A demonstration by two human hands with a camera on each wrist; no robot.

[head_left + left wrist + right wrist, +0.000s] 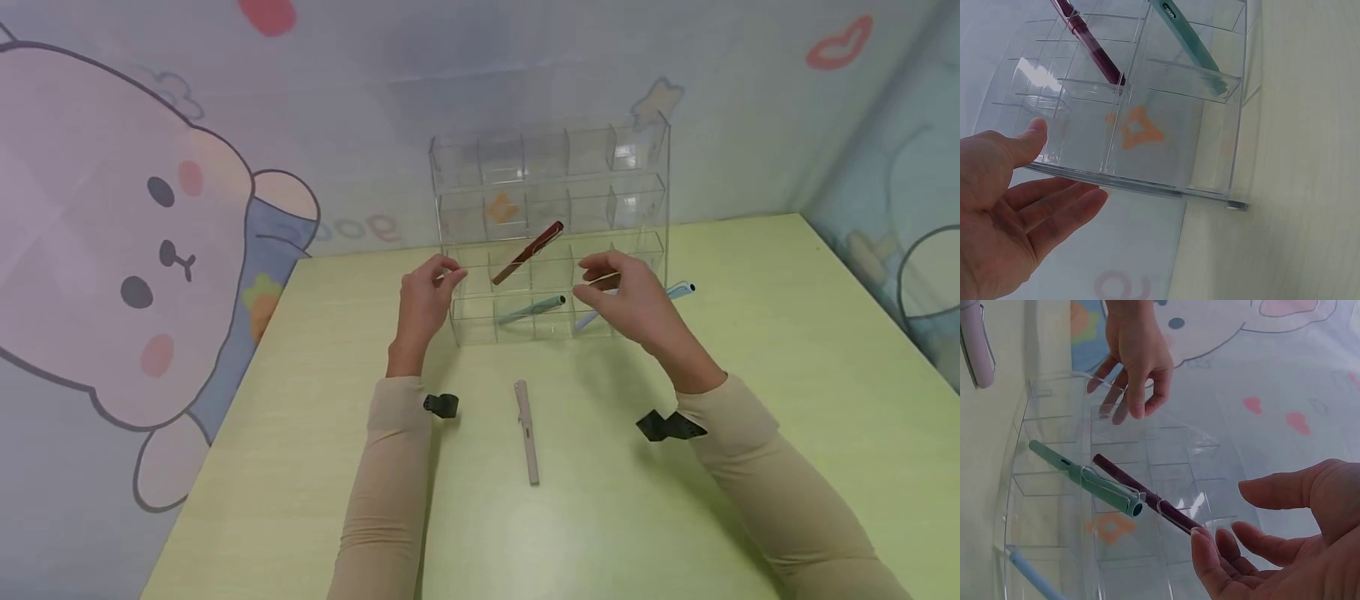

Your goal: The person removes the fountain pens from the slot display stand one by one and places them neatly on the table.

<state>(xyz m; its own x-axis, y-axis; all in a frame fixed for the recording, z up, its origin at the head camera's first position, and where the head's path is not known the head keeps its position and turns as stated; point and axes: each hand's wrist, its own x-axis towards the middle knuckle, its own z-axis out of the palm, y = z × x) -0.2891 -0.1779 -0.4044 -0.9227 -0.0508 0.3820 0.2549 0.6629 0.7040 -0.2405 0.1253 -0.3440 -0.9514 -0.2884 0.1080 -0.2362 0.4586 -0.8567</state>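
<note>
A clear acrylic rack [551, 177] with rows of compartments stands at the back of the table. My left hand [427, 300] is at its left side edge; in the left wrist view the thumb lies before that edge and the extended fingers behind it. My right hand [626, 296] hovers before the rack's right part, fingers loosely bent, thumb apart, nothing between them. A dark red pen [528, 252] leans in a compartment between the hands. Below it a green pen [534, 309] lies slanted in the lowest row. A light blue pen [681, 290] is partly hidden behind the right hand.
A pale pinkish pen [527, 433] lies on the light yellow table [262, 500] in front of the rack, between the forearms. Behind stands a cloth backdrop [360, 100] with a cartoon bear. Black wrist cameras [442, 406] are strapped at both sleeves.
</note>
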